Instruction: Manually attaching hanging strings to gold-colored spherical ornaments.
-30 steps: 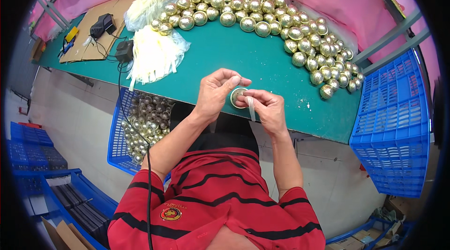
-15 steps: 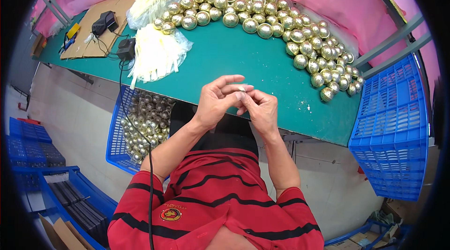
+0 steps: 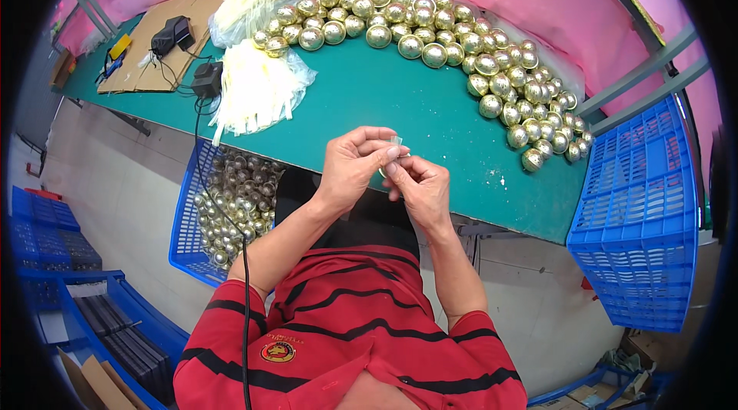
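Just over the table's front edge, my left hand (image 3: 352,167) is closed in a pinch. A small, pale, translucent strip (image 3: 396,141) sticks up from between its thumb and fingers. My right hand (image 3: 423,190) is closed too, thumb against fingers, right beside the left fingertips at the lower part of the strip. The fingers hide most of the piece. To the left of my hands, a fan of pale yellow-white strips (image 3: 257,91) lies on clear plastic on the green table (image 3: 361,91).
Many shiny gold balls (image 3: 434,55) curve along the table's back and right. A blue crate (image 3: 184,237) of similar balls stands below left; stacked blue crates (image 3: 634,214) stand right. Black adapters (image 3: 206,81) lie at left, and a black cable (image 3: 244,295) hangs across my left arm.
My fingers have shifted their grip, and the strip now stands up above the left fingertips. The right hand has dropped slightly. The rest of the scene shifts only a little with the camera.
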Available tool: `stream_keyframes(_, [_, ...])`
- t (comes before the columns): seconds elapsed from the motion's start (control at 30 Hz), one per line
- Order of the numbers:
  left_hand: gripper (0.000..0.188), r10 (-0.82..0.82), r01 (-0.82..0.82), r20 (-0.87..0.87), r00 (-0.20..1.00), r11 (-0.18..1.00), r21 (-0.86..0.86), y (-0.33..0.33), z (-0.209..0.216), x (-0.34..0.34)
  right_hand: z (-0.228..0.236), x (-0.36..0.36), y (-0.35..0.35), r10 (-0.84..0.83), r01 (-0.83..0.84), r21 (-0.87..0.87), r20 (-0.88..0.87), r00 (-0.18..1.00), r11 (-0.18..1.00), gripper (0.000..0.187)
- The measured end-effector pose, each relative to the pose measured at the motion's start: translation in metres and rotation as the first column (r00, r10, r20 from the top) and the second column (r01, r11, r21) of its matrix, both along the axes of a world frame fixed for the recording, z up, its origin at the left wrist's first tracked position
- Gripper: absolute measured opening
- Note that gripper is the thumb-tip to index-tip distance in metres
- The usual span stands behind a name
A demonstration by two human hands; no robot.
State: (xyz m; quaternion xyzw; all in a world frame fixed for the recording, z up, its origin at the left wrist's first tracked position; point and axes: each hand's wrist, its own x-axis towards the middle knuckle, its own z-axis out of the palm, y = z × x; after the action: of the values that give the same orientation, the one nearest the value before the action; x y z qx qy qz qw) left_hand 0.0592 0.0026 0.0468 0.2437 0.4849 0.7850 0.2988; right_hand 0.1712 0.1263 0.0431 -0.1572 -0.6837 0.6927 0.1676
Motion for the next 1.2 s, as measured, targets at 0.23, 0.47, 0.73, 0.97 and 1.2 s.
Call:
stream_keyframes(0.23, [0.032,0.074,-0.079,-0.119,0.990,0.996,-0.038,-0.005,0.015,0.003,0.026,0.001,0.013,-0.175,0.209,0.114,-0.253,0.952,0.971,0.021])
stream_keyframes(0.47, [0.032,0.088,-0.130,-0.299,0.950,0.984,-0.123,-0.010,0.025,0.007,0.053,-0.005,0.022,-0.016,0.092,0.375,-0.201,0.979,0.922,0.020])
stream_keyframes(0.73, [0.036,0.034,-0.077,-0.270,0.962,0.985,-0.152,-0.012,0.033,0.006,0.057,-0.007,0.022,-0.006,0.064,0.349,-0.165,0.986,0.935,0.010])
stream_keyframes(0.97, [0.017,-0.033,-0.040,-0.399,0.916,0.984,-0.173,-0.004,0.020,-0.004,0.063,-0.008,0.023,0.033,0.064,0.441,-0.209,0.977,0.895,0.011])
stream_keyframes(1.2, [0.009,0.133,-0.365,-0.782,0.609,0.922,-0.128,0.002,0.029,-0.002,0.045,0.009,0.028,-0.068,0.123,0.215,-0.246,0.967,0.969,0.014])
